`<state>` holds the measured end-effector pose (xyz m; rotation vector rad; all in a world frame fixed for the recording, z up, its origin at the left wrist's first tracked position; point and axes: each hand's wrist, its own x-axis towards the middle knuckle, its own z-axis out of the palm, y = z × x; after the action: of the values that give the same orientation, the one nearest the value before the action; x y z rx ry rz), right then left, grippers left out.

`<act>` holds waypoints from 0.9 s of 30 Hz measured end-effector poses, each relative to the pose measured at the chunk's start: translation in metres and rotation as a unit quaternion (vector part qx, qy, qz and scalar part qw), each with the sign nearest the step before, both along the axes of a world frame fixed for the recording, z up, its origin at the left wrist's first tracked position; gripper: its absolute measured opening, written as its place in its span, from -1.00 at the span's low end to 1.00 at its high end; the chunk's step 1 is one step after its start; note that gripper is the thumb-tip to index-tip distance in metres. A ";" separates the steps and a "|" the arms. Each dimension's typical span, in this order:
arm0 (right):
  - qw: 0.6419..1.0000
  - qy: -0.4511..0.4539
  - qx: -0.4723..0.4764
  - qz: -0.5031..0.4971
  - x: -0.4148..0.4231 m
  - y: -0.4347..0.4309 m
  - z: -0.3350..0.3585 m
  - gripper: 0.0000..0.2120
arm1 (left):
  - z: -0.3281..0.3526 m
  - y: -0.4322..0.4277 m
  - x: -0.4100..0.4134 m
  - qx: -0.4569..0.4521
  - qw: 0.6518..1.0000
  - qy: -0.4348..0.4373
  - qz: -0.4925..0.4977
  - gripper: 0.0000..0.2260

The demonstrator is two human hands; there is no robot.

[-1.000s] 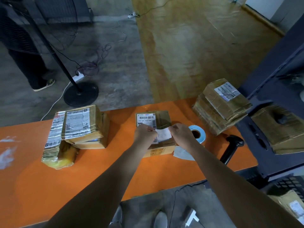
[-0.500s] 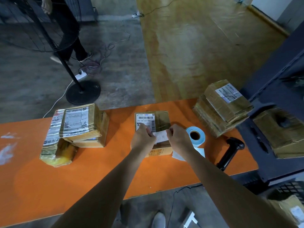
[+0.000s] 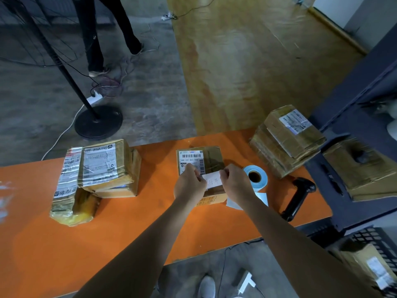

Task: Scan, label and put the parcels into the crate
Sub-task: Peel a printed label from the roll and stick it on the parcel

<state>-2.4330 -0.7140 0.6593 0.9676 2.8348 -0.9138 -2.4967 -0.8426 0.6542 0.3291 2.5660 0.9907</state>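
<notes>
Tape-glossed cardboard parcel (image 3: 211, 158) (paper label (image 3: 212, 179)), smooth matt table (image 3: 129, 222)

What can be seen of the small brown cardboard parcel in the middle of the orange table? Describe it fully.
The small brown cardboard parcel lies flat on the orange table, its top glossy. A white printed barcode label covers its far left top. The left hand and right hand pinch a small white handwritten sticker over its near half.

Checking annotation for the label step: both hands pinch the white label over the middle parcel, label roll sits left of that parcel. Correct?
No: the head view shows the label roll right of the middle parcel. The left hand and right hand do pinch the white label over it.
</notes>
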 end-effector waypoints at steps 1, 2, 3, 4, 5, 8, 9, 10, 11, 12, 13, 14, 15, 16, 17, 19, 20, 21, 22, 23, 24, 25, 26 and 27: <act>1.000 0.000 0.003 0.001 0.001 0.000 0.000 -0.83 | 0.000 0.000 0.001 0.000 1.000 0.002 -0.003 -0.89; 1.000 0.001 0.006 0.002 0.001 -0.001 0.000 -0.83 | 0.000 0.000 0.000 0.002 1.000 -0.001 -0.004 -0.90; 1.000 0.002 0.007 0.001 0.001 0.000 -0.001 -0.83 | -0.001 0.000 0.000 0.009 1.000 -0.007 -0.002 -0.90; 1.000 0.003 0.006 -0.001 0.000 0.001 0.000 -0.82 | -0.001 0.001 -0.002 0.018 1.000 -0.013 0.001 -0.90; 1.000 0.005 0.003 -0.004 -0.001 0.002 0.000 -0.82 | 0.000 0.001 -0.003 0.029 0.999 -0.018 0.006 -0.90; 1.000 0.007 0.007 0.000 -0.007 0.007 0.002 -0.79 | 0.004 0.003 -0.009 0.068 0.997 -0.030 0.013 -0.89; 1.000 0.007 0.011 0.004 -0.010 0.008 0.003 -0.77 | 0.005 0.005 -0.012 0.076 0.996 -0.035 0.016 -0.89; 1.000 0.004 0.015 0.009 -0.014 0.010 0.003 -0.75 | 0.006 0.006 -0.016 0.079 0.996 -0.038 0.019 -0.89; 1.000 -0.001 0.021 0.015 -0.018 0.011 0.003 -0.74 | 0.006 0.009 -0.019 0.078 0.996 -0.036 0.022 -0.90; 0.999 -0.007 0.026 0.019 -0.022 0.013 0.002 -0.73 | 0.006 0.011 -0.022 0.071 0.997 -0.030 0.022 -0.90; 0.999 -0.011 0.029 0.019 -0.026 0.015 0.002 -0.73 | 0.006 0.014 -0.025 0.063 0.998 -0.021 0.020 -0.91; 0.999 -0.012 0.029 0.017 -0.029 0.017 0.002 -0.73 | 0.006 0.017 -0.028 0.055 0.998 -0.012 0.015 -0.91; 0.999 -0.012 0.028 0.015 -0.032 0.019 0.001 -0.73 | 0.005 0.019 -0.030 0.048 0.999 -0.004 0.011 -0.91; 0.999 -0.014 0.029 0.014 -0.034 0.021 0.000 -0.73 | 0.005 0.021 -0.031 0.042 0.999 0.003 0.007 -0.91; 0.999 -0.018 0.033 0.013 -0.036 0.022 -0.001 -0.74 | 0.004 0.023 -0.033 0.036 0.999 0.009 0.005 -0.90; 0.999 -0.024 0.040 0.013 -0.038 0.023 -0.002 -0.75 | 0.003 0.025 -0.034 0.019 0.999 0.029 0.001 -0.90; 0.999 -0.022 0.042 0.014 -0.039 0.023 -0.003 -0.75 | 0.002 0.025 -0.034 0.011 0.999 0.043 -0.003 -0.90; 0.999 -0.018 0.045 0.014 -0.039 0.023 -0.004 -0.75 | 0.001 0.025 -0.034 0.004 0.998 0.055 -0.009 -0.90; 0.999 -0.012 0.047 0.014 -0.038 0.024 -0.004 -0.75 | 0.001 0.026 -0.034 0.002 0.998 0.061 -0.012 -0.90; 0.999 -0.005 0.048 0.012 -0.038 0.024 -0.004 -0.75 | 0.000 0.027 -0.035 0.003 0.998 0.061 -0.013 -0.90; 0.999 0.001 0.048 0.009 -0.038 0.026 -0.004 -0.75 | 0.000 0.028 -0.036 0.007 0.998 0.059 -0.012 -0.90; 0.999 0.007 0.047 0.007 -0.039 0.027 -0.004 -0.75 | 0.001 0.029 -0.038 0.013 0.998 0.057 -0.009 -0.90; 0.999 0.011 0.046 0.006 -0.041 0.028 -0.004 -0.74 | 0.001 0.031 -0.041 0.020 0.998 0.054 -0.006 -0.89; 0.999 0.015 0.046 0.005 -0.043 0.030 -0.004 -0.74 | 0.002 0.032 -0.045 0.027 0.998 0.052 -0.003 -0.89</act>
<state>-2.4762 -0.6845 0.6556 0.9543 2.9275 -0.8111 -2.5413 -0.8101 0.6560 0.4132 2.6336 1.0674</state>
